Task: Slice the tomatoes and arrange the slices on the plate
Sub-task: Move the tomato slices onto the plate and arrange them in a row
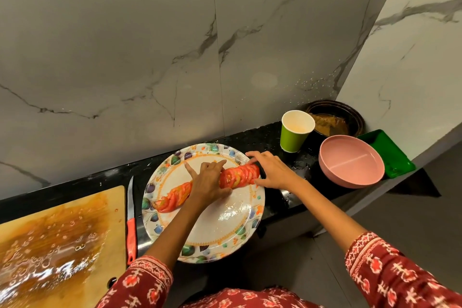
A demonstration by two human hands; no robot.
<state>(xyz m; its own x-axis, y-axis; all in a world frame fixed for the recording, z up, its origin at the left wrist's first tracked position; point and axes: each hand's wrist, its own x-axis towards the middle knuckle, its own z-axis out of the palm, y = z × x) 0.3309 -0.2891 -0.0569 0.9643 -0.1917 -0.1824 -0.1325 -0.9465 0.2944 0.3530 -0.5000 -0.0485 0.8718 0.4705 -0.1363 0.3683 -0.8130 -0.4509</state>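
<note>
**Slices on plate; arranging step under way**

At nine o'clock of the scene lies a wet wooden chopping board (57,240), bare of tomato. Just beside it, a red-handled kitchen knife (131,222) rests on the black stone counter (250,137), untouched. Cutting appears finished; the arranging step is judged to be in hand.

At centre sits the round floral-rimmed plate (225,227). A row of red tomato slices (237,174) runs across it from eight o'clock to two o'clock, overlapping, with part hidden under the left hand.

The left hand (207,180) lies across the middle of the row, forefinger extended toward eleven o'clock, the other fingers spread straight and pressing the slices; nothing is gripped. The right hand (272,170) rests flat-fingered against the two o'clock end of the row, touching the last slice. The hands are apart, one to each side of the tighter stack.

Next move, in my judgement: fan the bunched slices evenly with light pressure, since wet slices may slide or tear.
</note>
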